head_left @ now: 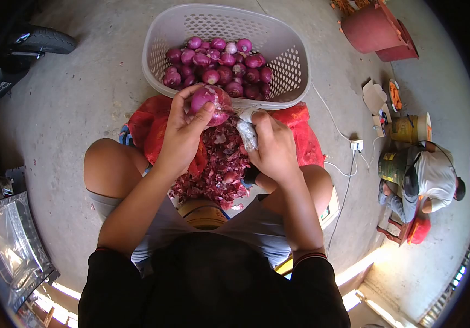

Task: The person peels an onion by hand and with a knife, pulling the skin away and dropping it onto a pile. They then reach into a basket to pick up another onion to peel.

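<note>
In my left hand [183, 131] is a large red onion [211, 104], held up between thumb and fingers just in front of the basket. Close to its right side, my right hand [274, 143] is closed around a crumpled white wrapping [247, 131]; whether it covers a tool I cannot make out. Below both hands lies a heap of red onion skins [221, 164], spread between my legs over red mesh sacking [303, 134]. Beyond them stands a pale perforated plastic basket [161, 41] with several red onions [225, 74] inside.
A white power strip [357, 145] and its cables lie on the floor at right. Farther right, a person [431, 177] sits bent over near buckets [410, 128]. Red tubs [371, 27] stand at the upper right, and a motorcycle wheel [46, 41] at the upper left.
</note>
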